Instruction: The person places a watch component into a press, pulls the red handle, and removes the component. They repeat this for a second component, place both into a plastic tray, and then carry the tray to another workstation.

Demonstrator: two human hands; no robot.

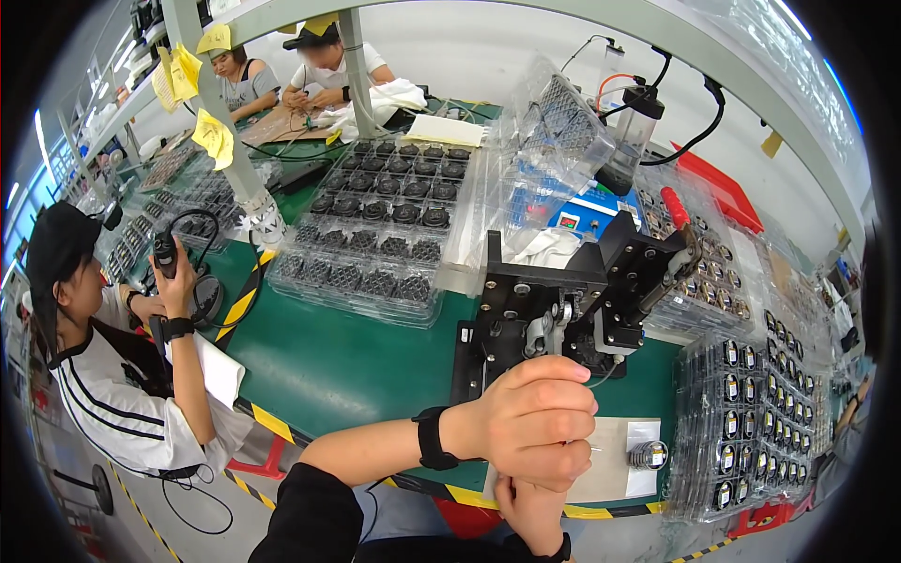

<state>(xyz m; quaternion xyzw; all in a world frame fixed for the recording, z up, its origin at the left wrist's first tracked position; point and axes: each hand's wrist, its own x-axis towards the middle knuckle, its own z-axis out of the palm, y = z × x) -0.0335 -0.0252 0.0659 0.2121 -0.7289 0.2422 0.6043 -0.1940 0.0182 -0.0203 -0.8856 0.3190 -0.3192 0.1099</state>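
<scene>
My left hand [544, 422] is closed above the near edge of the bench, its fingers curled inward; whatever is in them, if anything, is hidden. Below and partly behind it is my right hand [530, 511], with its thumb side showing and its fingers covered by the left. Just beyond my hands stands a black metal fixture [535, 272], with a toggle clamp that has a red handle [674, 208]. A round black part seems to sit low in the fixture, partly hidden. To the right, a small round labelled part [648, 456] lies on white paper.
Stacked clear trays of round parts stand at right [741, 422] and back left [375, 216]. A blue box [587, 214] and a clear cylinder [633, 136] are behind the fixture. A co-worker [122, 347] sits at left, two more people across. A metal post [221, 113] rises back left.
</scene>
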